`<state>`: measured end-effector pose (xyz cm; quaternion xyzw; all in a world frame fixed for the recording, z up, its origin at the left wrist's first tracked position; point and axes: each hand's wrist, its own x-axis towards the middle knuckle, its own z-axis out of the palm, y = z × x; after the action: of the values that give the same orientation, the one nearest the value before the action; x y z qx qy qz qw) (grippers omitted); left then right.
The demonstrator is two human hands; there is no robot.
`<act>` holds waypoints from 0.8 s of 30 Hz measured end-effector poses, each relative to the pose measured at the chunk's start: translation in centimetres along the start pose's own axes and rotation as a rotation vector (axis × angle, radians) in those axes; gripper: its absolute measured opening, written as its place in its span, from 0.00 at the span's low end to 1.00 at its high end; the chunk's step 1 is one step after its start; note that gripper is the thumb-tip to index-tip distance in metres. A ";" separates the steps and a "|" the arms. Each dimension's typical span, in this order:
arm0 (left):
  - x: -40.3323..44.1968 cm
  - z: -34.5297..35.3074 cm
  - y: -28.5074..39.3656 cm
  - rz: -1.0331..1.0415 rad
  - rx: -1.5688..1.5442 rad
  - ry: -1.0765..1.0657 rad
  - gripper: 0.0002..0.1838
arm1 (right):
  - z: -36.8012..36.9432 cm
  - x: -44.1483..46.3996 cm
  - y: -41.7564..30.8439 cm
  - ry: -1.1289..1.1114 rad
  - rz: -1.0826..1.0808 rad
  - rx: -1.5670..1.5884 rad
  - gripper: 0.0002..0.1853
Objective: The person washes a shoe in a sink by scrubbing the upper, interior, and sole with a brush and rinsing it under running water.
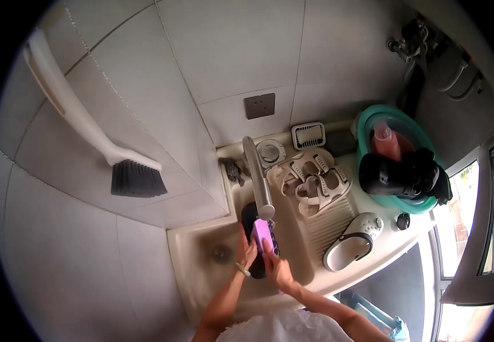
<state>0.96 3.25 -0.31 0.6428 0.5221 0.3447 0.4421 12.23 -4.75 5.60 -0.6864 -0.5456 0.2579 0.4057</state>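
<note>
Prob. home laundry rm: washboard sink (194, 271), tiled walls (233, 51).

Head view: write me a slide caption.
Right fingers hold a pink brush against a black shoe at the sink, sandals nearby.

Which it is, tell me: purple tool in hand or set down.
In hand: the right hand grasps the purple tool, its digits against it, over the sink.

I count 2 hands (279, 270) and 1 purple item (262, 233) lower ctr; 2 beige sandals (315, 194) and 1 white clog (368, 226) ctr-R; 1 green tub (363, 130) R; 1 tap (255, 176) mid; 1 outlet (259, 106) top ctr; 1 brush (84, 126) upper L.
</note>
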 end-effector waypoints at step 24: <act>-1.9 1.2 4.8 0.124 0.358 0.003 0.26 | -1.7 3.2 -2.7 -0.060 0.126 -0.186 0.23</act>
<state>3.39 0.84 3.74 0.7416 0.5352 0.2736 0.2979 13.00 -1.96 9.02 -0.7461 -0.5348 0.2514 0.3066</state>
